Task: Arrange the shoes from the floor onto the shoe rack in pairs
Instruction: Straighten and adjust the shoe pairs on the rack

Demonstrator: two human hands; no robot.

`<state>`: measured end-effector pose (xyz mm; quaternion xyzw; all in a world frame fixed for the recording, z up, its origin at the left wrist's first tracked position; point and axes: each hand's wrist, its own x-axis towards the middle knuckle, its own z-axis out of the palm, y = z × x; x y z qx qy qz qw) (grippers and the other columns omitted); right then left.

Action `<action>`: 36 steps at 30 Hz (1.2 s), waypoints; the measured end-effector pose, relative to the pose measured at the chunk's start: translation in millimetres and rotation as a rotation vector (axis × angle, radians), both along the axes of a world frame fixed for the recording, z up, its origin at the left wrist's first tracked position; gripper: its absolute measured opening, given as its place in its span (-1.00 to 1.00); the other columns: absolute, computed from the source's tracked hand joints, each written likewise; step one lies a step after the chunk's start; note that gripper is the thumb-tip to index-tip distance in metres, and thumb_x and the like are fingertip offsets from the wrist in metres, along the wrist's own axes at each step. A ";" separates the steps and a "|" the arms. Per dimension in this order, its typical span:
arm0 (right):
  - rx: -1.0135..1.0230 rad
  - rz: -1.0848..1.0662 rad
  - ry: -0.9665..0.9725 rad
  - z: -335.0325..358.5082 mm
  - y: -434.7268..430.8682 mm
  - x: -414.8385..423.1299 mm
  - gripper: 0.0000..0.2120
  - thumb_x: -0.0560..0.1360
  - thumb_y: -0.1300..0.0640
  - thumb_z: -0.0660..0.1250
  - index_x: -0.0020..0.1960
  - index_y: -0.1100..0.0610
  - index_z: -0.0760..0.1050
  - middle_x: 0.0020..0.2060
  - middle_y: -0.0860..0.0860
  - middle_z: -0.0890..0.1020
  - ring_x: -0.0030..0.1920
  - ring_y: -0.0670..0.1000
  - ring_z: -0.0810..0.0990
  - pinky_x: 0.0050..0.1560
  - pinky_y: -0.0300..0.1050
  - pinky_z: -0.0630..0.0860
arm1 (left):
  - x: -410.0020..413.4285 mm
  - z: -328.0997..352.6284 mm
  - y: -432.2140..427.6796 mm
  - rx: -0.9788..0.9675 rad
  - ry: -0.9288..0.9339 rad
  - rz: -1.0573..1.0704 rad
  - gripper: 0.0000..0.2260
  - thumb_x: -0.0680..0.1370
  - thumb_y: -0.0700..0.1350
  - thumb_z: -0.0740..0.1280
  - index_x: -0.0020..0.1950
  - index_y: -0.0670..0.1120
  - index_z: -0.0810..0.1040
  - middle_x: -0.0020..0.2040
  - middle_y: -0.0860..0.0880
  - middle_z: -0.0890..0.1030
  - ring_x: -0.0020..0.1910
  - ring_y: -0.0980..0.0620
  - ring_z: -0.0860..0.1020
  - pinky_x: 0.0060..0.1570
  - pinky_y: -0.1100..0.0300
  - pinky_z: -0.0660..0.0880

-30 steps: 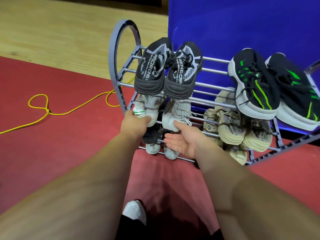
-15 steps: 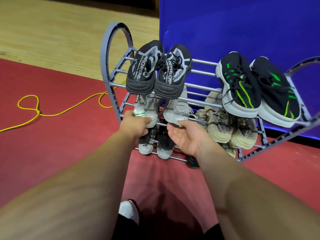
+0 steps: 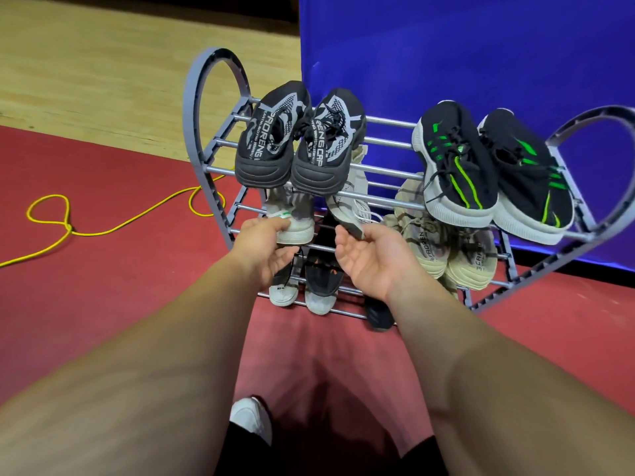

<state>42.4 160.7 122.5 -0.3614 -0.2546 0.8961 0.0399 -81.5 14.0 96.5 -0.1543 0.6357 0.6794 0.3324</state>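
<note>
1. On the middle shelf of the shoe rack (image 3: 189, 111), at its left end, two white shoes sit side by side, toes toward the person.
2. The left hand (image 3: 264, 249) has its fingers curled round the toe of the left white shoe (image 3: 292, 218).
3. The right hand (image 3: 371, 259), palm up, pinches the toe of the right white shoe (image 3: 347, 207) between thumb and fingers; that shoe is tilted onto its side.
4. Above them on the top shelf rests a black-and-grey pair (image 3: 271, 139), with a black-and-green pair (image 3: 457, 166) well apart to the right.
5. A beige pair (image 3: 429, 249) fills the right end of the middle shelf; dark shoes with white toes (image 3: 319, 286) stand on the bottom shelf.
6. A yellow cable (image 3: 103, 231) loops across the red floor (image 3: 103, 304) to the left of the rack.
</note>
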 end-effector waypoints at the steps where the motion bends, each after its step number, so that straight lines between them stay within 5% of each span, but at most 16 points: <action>1: 0.010 0.000 -0.004 -0.1 0.1 0.3 -0.75 0.61 0.24 0.21 0.19 0.33 0.55 -0.16 0.15 0.73 -0.27 0.02 0.70 -0.28 -0.16 0.64 | 0.6 -1.2 -0.6 -0.034 0.004 -0.014 -0.65 0.50 -0.08 0.40 0.28 -0.03 0.49 0.15 -0.16 0.61 -0.03 -0.14 0.71 -0.36 0.22 0.57; 9: 0.254 0.062 -0.096 0.3 11.3 7.8 -0.79 0.63 0.23 0.21 0.21 0.23 0.53 -0.14 0.17 0.73 -0.30 -0.01 0.67 -0.34 -0.18 0.60 | 17.7 -3.4 10.1 -0.109 -0.015 -0.193 -0.65 0.51 -0.21 0.39 0.26 -0.06 0.40 0.15 -0.20 0.59 -0.14 -0.16 0.69 -0.34 0.16 0.60; 13: 0.449 0.105 -0.135 -1.4 16.4 15.1 -0.79 0.63 0.28 0.22 0.22 0.06 0.44 0.00 0.19 0.69 -0.31 0.03 0.69 -0.34 -0.15 0.60 | 18.8 -2.4 11.0 -0.162 -0.008 -0.292 -0.73 0.51 -0.16 0.41 0.20 -0.09 0.52 0.06 -0.14 0.62 -0.13 -0.08 0.66 -0.30 0.16 0.60; 17: 0.466 0.191 -0.089 3.8 19.3 21.4 -0.75 0.60 0.28 0.22 0.20 0.03 0.50 -0.10 0.16 0.68 -0.38 0.04 0.63 -0.37 -0.15 0.53 | 15.3 4.4 6.5 -0.139 0.029 -0.170 -0.82 0.32 -0.13 0.35 -0.09 -0.06 0.53 -0.19 -0.01 0.45 -0.31 0.04 0.39 -0.26 0.18 0.44; 20: 0.440 0.234 -0.054 6.4 22.4 26.1 -0.68 0.55 0.29 0.19 0.20 0.05 0.56 -0.21 0.15 0.66 -0.44 0.03 0.53 -0.47 -0.20 0.44 | 10.0 13.2 4.4 -0.078 0.051 0.046 -0.97 0.44 -0.12 0.26 -0.16 -0.03 0.48 -0.25 0.00 0.37 -0.31 0.02 0.32 -0.19 0.14 0.43; 23: 0.406 0.225 -0.039 8.7 27.7 32.1 -0.66 0.50 0.26 0.13 0.15 0.07 0.58 -0.31 0.07 0.62 -0.51 -0.02 0.43 -0.41 -0.19 0.21 | 4.8 17.1 -1.5 0.008 0.011 0.131 -0.82 0.57 0.08 0.25 -0.03 0.00 0.52 -0.13 -0.02 0.48 -0.24 0.07 0.45 -0.15 0.19 0.47; 27: 0.350 0.189 -0.081 1.4 39.6 40.7 -0.62 0.35 0.20 0.13 0.11 0.18 0.55 -0.43 0.03 0.46 -0.58 -0.02 0.21 -0.25 -0.06 -0.05 | -0.6 12.9 -9.8 0.065 -0.030 0.129 -0.34 0.59 0.32 0.16 0.52 -0.12 0.35 0.29 -0.15 0.56 0.05 -0.06 0.62 0.08 0.02 0.58; 31: 0.311 0.173 -0.114 -2.5 40.8 45.5 -0.74 0.26 0.20 0.16 -0.12 0.26 0.49 -0.52 0.07 0.36 -0.63 -0.01 0.13 -0.35 -0.11 -0.04 | 0.1 20.4 -11.7 0.127 -0.044 0.196 -0.41 0.57 0.35 0.15 0.37 -0.05 0.50 0.05 -0.03 0.70 0.02 -0.05 0.67 0.10 -0.02 0.60; 36: 0.296 0.183 -0.137 -5.6 38.6 43.3 -0.62 0.15 0.17 0.24 -0.04 0.20 0.45 -0.48 0.04 0.27 -0.61 -0.02 0.12 -0.42 -0.18 0.01 | 0.5 22.8 -18.3 0.192 -0.067 0.177 -0.47 0.53 0.32 0.26 0.25 -0.06 0.62 0.04 -0.12 0.73 -0.03 -0.18 0.72 0.03 -0.14 0.63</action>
